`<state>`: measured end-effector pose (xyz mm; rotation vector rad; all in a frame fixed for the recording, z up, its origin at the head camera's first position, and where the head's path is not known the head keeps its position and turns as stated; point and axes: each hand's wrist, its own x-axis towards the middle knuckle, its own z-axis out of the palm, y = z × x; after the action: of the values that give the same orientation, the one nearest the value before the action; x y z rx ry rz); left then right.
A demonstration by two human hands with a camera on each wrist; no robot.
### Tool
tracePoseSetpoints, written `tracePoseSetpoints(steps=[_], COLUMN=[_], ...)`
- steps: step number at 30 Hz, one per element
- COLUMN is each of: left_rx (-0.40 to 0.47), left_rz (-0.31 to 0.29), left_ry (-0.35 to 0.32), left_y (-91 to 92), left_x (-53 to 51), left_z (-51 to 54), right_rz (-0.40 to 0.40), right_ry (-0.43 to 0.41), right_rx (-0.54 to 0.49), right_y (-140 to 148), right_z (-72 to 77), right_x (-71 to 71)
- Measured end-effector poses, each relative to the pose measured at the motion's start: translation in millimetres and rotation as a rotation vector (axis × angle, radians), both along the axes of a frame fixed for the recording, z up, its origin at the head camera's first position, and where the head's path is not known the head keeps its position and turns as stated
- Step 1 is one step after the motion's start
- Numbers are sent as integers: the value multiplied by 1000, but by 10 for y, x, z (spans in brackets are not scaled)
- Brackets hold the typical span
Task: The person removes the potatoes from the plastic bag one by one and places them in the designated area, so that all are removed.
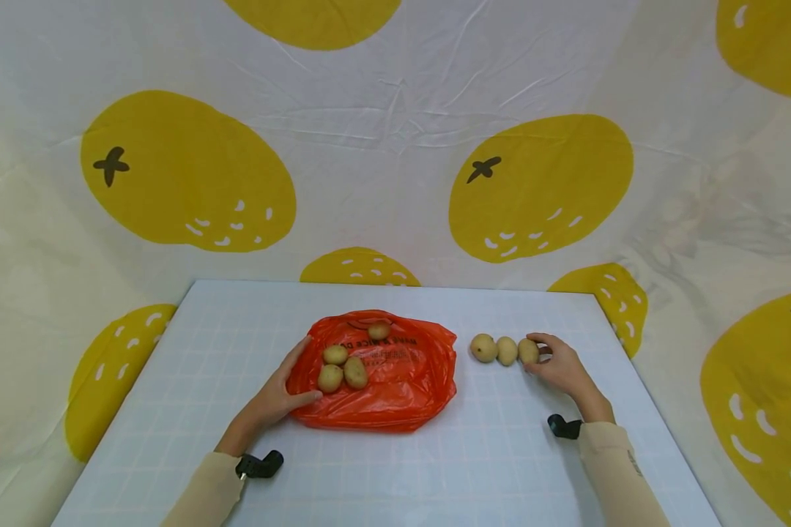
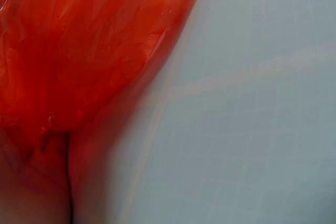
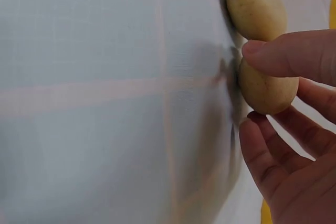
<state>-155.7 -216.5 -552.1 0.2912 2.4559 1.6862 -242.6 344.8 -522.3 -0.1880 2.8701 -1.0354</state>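
A red plastic bag [image 1: 402, 395] lies flat on the table with several potatoes [image 1: 355, 372] on it. The left hand [image 1: 273, 395] rests at the bag's left edge, fingers and thumb spread along it; in the left wrist view the bag [image 2: 94, 40] covers the upper left. To the right of the bag three potatoes stand in a row, the left one [image 1: 484, 348] largest. The right hand [image 1: 563, 368] pinches the rightmost potato [image 1: 529, 351] between thumb and fingers; the right wrist view shows that potato [image 3: 268, 90] beside the middle one [image 3: 256, 9].
The white table [image 1: 395, 483] has a faint grid pattern. Behind and beside it hangs a pale cloth [image 1: 369, 183] printed with large yellow fruit. A black device is strapped at each wrist, the left one [image 1: 260, 465] and the right one [image 1: 563, 427].
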Motion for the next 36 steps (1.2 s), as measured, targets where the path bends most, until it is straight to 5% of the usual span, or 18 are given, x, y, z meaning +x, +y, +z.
tracePoseSetpoints(steps=[21,36], left_rx=[-25,-6], left_rz=[21,9], left_ry=[-15,20], left_y=[3,3], left_x=[-7,-5], left_z=[15,-21], right_rz=[43,8], right_ry=[-65,-64], right_rx=[5,-3], right_y=[5,6], right_z=[-3,61], right_x=[-74,38])
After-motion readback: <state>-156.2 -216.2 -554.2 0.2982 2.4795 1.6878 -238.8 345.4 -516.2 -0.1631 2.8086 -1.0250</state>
